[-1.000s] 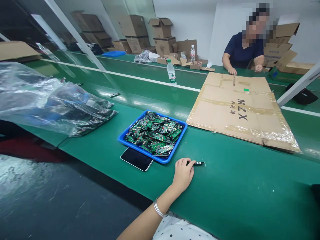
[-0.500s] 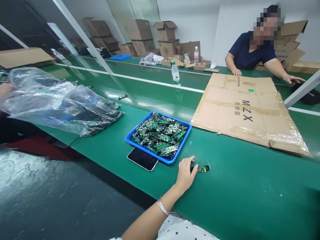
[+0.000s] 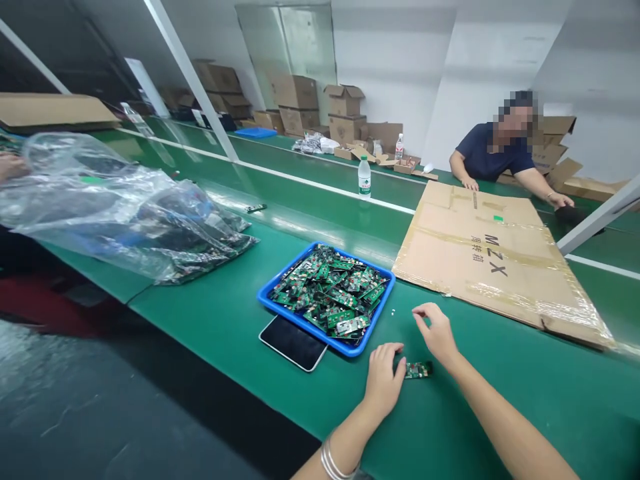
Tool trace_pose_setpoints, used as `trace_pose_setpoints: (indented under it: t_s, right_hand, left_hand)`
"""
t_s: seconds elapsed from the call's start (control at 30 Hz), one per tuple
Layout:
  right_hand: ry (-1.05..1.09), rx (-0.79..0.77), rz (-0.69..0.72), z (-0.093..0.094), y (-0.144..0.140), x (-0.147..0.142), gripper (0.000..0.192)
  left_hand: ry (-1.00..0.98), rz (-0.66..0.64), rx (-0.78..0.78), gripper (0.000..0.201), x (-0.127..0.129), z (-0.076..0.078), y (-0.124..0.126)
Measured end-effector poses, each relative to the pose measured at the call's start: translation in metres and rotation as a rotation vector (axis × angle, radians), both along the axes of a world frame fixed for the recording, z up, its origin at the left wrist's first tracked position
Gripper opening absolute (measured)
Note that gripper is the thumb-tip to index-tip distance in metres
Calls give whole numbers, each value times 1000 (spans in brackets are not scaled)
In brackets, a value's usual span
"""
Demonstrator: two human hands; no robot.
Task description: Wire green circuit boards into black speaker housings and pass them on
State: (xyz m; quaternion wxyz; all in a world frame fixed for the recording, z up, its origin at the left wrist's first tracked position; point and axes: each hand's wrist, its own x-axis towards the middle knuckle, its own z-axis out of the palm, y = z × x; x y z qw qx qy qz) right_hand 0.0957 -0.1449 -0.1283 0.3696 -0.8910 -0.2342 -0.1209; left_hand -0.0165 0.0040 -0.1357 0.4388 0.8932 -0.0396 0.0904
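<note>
My right hand [image 3: 437, 331] just showed up lower-center, grip open; left hand [image 3: 383, 380] still pins the small circuit board [image 3: 418, 369] on the desk [image 3: 225, 320].

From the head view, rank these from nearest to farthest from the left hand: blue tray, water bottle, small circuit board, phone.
Measured from the left hand:
1. small circuit board, touching its fingertips
2. blue tray, just beyond
3. phone, to the left
4. water bottle, far back

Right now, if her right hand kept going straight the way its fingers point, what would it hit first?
Probably the blue tray of circuit boards. The right hand hangs over the green table with pinched fingers aimed left, towards the tray's near corner. Only tiny white specks lie between; depth is hard to judge.
</note>
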Motion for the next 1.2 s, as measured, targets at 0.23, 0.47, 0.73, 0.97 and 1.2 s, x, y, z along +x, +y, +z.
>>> trace_pose_setpoints:
  t_s: [0.23, 0.47, 0.73, 0.97, 1.2]
  right_hand:
    - [113, -105, -36, -25, 44, 23, 12]
    - [163, -153, -76, -29, 44, 28, 8]
    - [138, -221, -35, -26, 49, 32, 6]
    - [128, -227, 10, -21, 50, 30, 8]
    - [135, -294, 130, -13, 59, 26, 15]
  left_hand:
    - [45, -23, -11, 29, -1, 2, 0]
    - [80, -46, -31, 29, 0, 6, -1]
    - [100, -50, -21, 29, -1, 7, -1]
    - [116, -51, -11, 29, 1, 9, -1]
    - [135, -51, 11, 28, 2, 10, -2]
